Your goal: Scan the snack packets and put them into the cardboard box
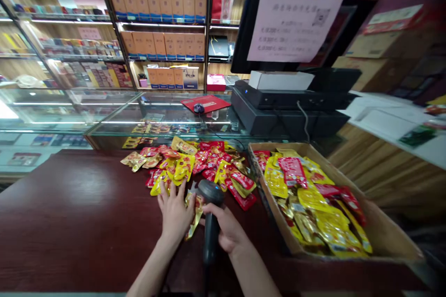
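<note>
My left hand [174,213] lies at the near edge of a heap of red and yellow foil snack packets [195,162], its fingers spread. A gold foil packet [193,213] stands at its thumb side and seems gripped there. My right hand [223,228] is wrapped around the handle of a black handheld barcode scanner [211,209], whose head sits right next to that gold packet. The heap lies on a dark red wooden counter [69,209].
At the right, a cardboard box [390,234] holds many similar packets. Behind the heap stand a glass display case, a mouse on a red mat, and a black till printer under a monitor with a pink notice. Shelves of boxed goods fill the back wall.
</note>
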The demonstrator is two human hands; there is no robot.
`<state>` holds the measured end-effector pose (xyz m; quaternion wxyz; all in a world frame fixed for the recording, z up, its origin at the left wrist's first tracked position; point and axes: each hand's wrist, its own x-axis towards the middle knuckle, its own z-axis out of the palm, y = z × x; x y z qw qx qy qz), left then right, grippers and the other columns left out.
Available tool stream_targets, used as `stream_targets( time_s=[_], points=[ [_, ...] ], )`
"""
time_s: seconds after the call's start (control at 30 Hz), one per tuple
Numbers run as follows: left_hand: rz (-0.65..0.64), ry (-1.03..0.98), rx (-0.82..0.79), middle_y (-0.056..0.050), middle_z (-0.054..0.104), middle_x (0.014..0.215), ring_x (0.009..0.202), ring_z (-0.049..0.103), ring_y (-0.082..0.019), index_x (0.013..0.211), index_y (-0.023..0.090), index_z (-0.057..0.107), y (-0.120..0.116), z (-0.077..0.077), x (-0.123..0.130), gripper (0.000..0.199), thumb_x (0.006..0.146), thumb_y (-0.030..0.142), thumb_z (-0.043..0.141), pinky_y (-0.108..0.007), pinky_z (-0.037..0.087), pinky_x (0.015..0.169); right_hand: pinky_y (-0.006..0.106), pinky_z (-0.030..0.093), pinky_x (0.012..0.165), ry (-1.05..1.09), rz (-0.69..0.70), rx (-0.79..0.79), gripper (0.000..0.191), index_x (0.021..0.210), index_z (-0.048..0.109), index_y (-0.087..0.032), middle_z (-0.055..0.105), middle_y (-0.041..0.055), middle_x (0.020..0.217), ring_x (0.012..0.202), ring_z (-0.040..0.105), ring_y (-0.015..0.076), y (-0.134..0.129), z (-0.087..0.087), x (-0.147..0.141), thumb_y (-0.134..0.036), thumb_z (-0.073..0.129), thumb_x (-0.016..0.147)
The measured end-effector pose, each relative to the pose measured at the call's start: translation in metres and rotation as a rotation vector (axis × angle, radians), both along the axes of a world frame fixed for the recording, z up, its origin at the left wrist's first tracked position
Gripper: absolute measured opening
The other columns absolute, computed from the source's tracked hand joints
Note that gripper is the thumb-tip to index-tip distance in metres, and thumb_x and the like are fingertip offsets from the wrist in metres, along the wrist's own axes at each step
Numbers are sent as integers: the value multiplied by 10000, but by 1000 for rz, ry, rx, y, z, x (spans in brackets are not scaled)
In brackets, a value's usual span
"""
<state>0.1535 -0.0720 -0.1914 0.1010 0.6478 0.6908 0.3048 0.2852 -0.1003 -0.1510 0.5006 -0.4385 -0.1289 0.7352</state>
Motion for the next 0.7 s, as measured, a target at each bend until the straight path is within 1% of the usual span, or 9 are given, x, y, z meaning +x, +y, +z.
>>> stream_targets(
  time_s=[0.07,0.17,0.23,0.3,0.4,0.5,0.53,0.6,0.7],
  points=[
    [-38,-45,1,-160,422,1362,1381,-1,-364,1310,239,498,-2,-4,33,523,830,442,457,-574,74,1049,257,490,625,-40,-60,-7,246,741,657,-152,657,6,692,638,600,138,-9,1,22,-139,716,503],
    [-80,-81,-8,-146,440,1335,1372,16,-378,1319,237,483,-1,-8,74,490,849,366,430,-578,65,1051,245,477,614,-83,-183,-2,233,745,660,-162,652,-10,655,595,589,122,-22,3,55,-159,720,520],
    [-98,-136,-2,-132,447,1316,1367,49,-373,1323,239,474,3,-9,94,476,856,304,409,-579,74,1051,248,477,627,-122,-265,7,232,744,663,-162,660,-8,667,611,597,127,-30,2,72,-173,726,521],
    [-122,-213,5,-128,478,1271,1349,139,-353,1308,234,489,7,-7,106,465,854,250,391,-560,99,1056,249,479,647,-130,-305,23,247,753,668,-159,674,-1,707,648,609,134,-35,1,83,-173,733,515],
    [-189,-269,7,-121,531,1205,1272,296,-333,1249,233,548,8,3,108,428,843,256,416,-523,153,1052,238,479,630,-94,-318,7,250,753,662,-155,655,-12,666,637,603,128,-37,-2,89,-161,732,513],
    [-325,-235,-3,-122,595,1126,1167,413,-338,1122,235,644,-2,21,96,365,802,355,515,-471,228,1017,257,497,642,11,-283,12,225,745,638,-148,636,-9,642,654,610,137,-32,-4,90,-165,713,534],
    [-374,-222,-14,-124,616,1090,1112,461,-331,1076,237,668,-8,27,91,348,793,387,532,-440,270,987,272,507,663,41,-267,25,217,745,629,-145,643,1,664,678,617,144,-31,-5,90,-164,705,542],
    [-382,-179,-33,-132,651,1002,992,539,-316,1011,240,693,-19,38,81,341,789,444,534,-398,333,904,294,520,697,57,-253,52,215,749,613,-143,660,19,724,732,629,155,-29,-7,91,-155,697,552],
    [-429,-89,-169,-125,680,830,798,606,-279,888,225,716,-31,49,71,374,789,520,508,-349,380,765,311,533,697,26,-242,35,232,777,605,-145,682,42,803,810,642,186,-34,-7,92,-152,695,563]
  ],
)
